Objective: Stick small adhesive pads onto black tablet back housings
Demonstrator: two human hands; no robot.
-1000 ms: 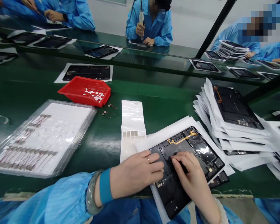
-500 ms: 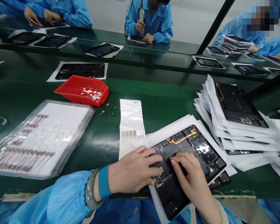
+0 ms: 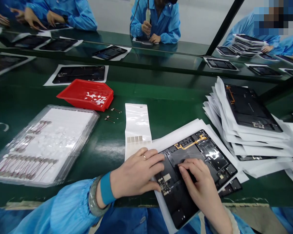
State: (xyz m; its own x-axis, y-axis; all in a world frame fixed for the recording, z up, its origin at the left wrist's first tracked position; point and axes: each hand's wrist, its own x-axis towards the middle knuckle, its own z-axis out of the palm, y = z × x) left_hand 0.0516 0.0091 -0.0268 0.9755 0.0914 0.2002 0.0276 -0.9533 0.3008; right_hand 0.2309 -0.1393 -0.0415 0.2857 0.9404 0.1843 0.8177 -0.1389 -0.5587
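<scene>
A black tablet housing (image 3: 185, 195) lies tilted on a white paper sheet at the table's front edge, with an orange flex cable (image 3: 190, 143) along its upper part. At its left edge is my left hand (image 3: 136, 174), fingers stretched and thumb apart, nothing seen in them. A small circuit board with a pale square patch (image 3: 167, 177) shows just past its fingertips. My right hand (image 3: 199, 182) rests over the middle of the housing, thumb and fingertips pinched together; what they hold, if anything, is hidden. A white strip with grey square stickers (image 3: 138, 120) lies beyond my left hand.
A clear tray (image 3: 70, 156) of small wired round parts lies left. Behind it stands a red bin (image 3: 85, 97) with white bits, loose wired parts (image 3: 108, 119) nearby. Paper-interleaved housings (image 3: 252, 110) are stacked right. Co-workers in blue sit across a belt (image 3: 146, 61) carrying housings.
My left hand has drawn back slightly to the left, uncovering the circuit board and its pale patch. My right hand stays in place. Another housing has come into view at far left.
</scene>
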